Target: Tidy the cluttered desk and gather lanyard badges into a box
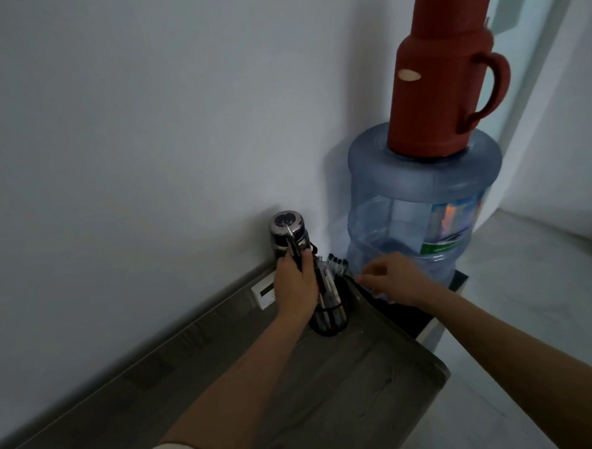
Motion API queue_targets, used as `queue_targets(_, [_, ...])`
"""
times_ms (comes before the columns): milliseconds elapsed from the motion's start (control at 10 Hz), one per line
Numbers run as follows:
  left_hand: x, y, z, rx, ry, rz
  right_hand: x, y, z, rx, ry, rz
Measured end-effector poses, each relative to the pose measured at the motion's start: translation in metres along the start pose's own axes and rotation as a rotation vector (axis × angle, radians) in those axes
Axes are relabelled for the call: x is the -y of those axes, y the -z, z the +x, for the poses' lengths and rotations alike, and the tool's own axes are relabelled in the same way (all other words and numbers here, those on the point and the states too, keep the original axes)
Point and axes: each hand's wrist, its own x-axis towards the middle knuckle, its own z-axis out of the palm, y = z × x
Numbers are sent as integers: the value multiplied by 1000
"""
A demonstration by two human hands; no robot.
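Observation:
My left hand (295,286) is wrapped around a steel flask (287,230) with a dark lid, which stands upright at the desk's far corner by the wall. Just right of it sits a black mesh pen holder (328,320) full of pens. My right hand (391,276) hovers at the desk's right edge beside the pens, fingers curled and pinched near the pen tops; whether it grips anything is unclear. No lanyard badges or box are in view.
The grey wooden desk (348,393) runs along a white wall. A small white card (264,291) lies by the wall. A blue water jug (420,211) stands right of the desk with a red thermos (441,79) on top.

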Motion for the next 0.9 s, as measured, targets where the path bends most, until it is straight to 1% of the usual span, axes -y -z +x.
queue_targets(100, [5,2,0,15,-20,-28,-7,-1,1,15,-40,23])
queue_targets(200, [8,9,6,91,-20,-28,-9,-3,6,26,-58,19])
queue_targets(300, [10,15,13,43,-12,-51,-2,-7,12,50,-46,68])
queue_targets(400, [16,18,15,12,-95,11,5,-18,17,46,-57,146])
queue_targets(500, [22,18,11,88,-122,71,7,-29,20,77,-103,169])
queue_targets(600, [23,19,10,94,-93,50,9,-31,22,57,-69,214])
queue_targets(700, [23,22,11,143,-58,12,11,-33,21,-21,16,207])
queue_targets(800, [22,27,9,199,-30,-32,9,-36,21,-9,27,221])
queue_targets(900, [25,41,5,128,4,-64,7,-38,13,-102,43,99])
